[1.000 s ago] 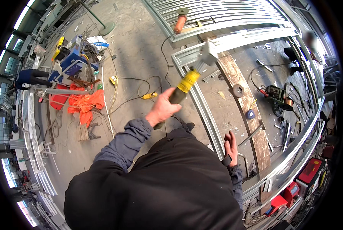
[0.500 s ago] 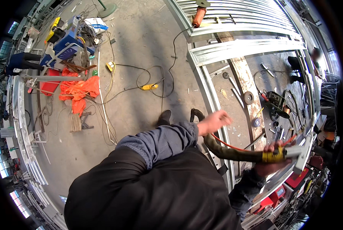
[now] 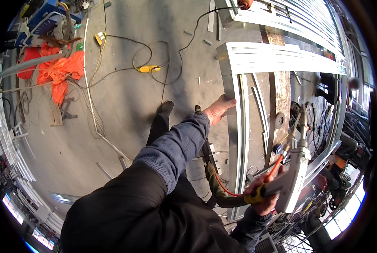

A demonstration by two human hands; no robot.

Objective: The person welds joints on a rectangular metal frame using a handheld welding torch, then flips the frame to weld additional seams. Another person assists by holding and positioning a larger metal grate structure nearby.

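Observation:
My right hand (image 3: 266,195) is closed round the yellow-taped handle of a grey welding gun (image 3: 295,177). The gun's narrow nozzle points away from me, over the far right part of the metal frame. A dark sleeved hose (image 3: 226,201) and a red line (image 3: 222,187) run from the gun back beside my legs. My left hand (image 3: 220,109) is at the left rail of the shiny metal frame (image 3: 242,139), its thumb over the edge and its other fingers partly hidden as they grip the rail.
Inside the frame lie a wooden plank (image 3: 280,95), a dark grinding disc (image 3: 279,120) and a blue-topped round item (image 3: 277,148). Left of me, cables with a yellow connector (image 3: 149,68) cross the floor near orange sheeting (image 3: 66,69). Another person (image 3: 325,86) is beyond the frame.
My left hand has gone from hovering over the rail to holding it. The welding gun has swung nearer to me and turned its nozzle away. My view has shifted.

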